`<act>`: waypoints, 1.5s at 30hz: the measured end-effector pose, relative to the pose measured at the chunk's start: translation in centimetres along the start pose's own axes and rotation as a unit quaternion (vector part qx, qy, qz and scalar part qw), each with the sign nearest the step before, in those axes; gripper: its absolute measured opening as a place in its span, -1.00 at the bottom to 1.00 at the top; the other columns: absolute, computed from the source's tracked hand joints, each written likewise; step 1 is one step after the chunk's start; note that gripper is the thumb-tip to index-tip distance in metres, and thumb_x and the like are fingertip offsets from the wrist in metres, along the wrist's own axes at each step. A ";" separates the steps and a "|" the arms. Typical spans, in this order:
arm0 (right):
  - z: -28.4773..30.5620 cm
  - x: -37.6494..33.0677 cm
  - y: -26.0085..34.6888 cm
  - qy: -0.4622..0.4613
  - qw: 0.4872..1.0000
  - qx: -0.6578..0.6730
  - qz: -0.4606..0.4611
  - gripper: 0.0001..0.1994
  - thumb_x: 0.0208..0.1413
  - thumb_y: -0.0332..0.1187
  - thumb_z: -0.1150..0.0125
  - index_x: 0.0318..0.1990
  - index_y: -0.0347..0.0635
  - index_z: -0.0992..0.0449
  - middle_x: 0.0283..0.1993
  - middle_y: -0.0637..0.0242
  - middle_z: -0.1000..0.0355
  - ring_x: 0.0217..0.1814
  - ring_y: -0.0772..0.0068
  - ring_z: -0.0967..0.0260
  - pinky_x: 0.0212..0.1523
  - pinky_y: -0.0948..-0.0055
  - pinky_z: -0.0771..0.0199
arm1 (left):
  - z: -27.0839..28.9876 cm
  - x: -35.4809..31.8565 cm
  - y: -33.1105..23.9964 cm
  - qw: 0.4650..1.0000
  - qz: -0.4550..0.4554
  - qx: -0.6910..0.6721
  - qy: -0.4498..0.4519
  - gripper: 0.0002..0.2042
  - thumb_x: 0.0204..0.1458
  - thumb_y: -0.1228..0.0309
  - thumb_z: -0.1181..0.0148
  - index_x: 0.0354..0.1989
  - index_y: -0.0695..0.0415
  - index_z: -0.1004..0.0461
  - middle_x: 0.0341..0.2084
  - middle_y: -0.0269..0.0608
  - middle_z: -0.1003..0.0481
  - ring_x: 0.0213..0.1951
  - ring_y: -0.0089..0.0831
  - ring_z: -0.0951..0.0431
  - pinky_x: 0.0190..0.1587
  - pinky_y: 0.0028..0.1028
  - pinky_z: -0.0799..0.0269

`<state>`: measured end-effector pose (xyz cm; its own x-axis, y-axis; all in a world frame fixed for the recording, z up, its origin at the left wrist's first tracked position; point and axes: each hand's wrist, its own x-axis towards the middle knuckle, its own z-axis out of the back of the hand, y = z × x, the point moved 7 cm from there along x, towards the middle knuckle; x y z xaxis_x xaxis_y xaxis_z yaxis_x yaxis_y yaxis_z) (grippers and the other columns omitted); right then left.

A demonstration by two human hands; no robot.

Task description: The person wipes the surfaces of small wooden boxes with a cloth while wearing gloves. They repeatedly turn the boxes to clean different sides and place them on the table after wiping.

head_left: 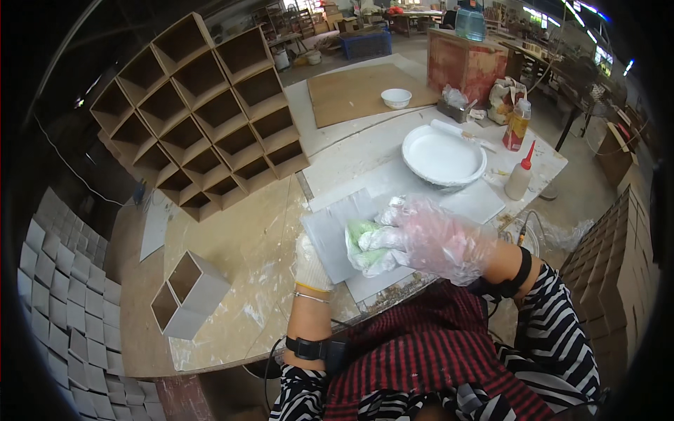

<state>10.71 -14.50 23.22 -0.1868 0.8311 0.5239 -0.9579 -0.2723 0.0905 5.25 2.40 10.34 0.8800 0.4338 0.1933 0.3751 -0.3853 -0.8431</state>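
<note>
My left hand (309, 265), in a white knit glove, is closed on the left edge of a flat grey-coated board (326, 235); how deep that board is cannot be seen. Over its right part, my right hand (442, 238) wears a clear plastic glove with something pink under it. Its fingers are wrapped round a green sponge (361, 231) smeared with white paint, pressed to the board's face. Beyond the right hand, a wide round basin (444, 156) holds white paint, with a roller (453, 130) lying across its far rim.
A wooden rack of square compartments (203, 116) stands at the far left. Nearer is a two-compartment box (189, 295). A red-capped squeeze bottle (519, 179), an orange-labelled bottle (516, 126) and a white bowl (396, 98) stand beyond the basin. Stacked pieces (70, 302) line the left side.
</note>
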 end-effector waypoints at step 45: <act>-0.5 3.0 -5.0 0.088 0.994 -0.065 -0.021 -0.57 0.08 -0.27 -0.23 0.15 0.02 -0.44 0.10 0.17 -0.39 0.01 0.15 -0.43 -0.12 0.22 -0.54 | 0.4 -1.4 5.3 0.897 0.079 -0.391 0.188 -0.50 0.34 0.16 0.36 0.29 0.23 -0.21 0.17 0.05 -0.37 0.13 -0.08 -0.43 0.16 -0.17 -0.43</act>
<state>14.80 -10.44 23.94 -0.1699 0.9155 0.3646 -0.9837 -0.1799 -0.0066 5.91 0.10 5.44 0.9213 0.0743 0.3816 0.1968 -0.9357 -0.2930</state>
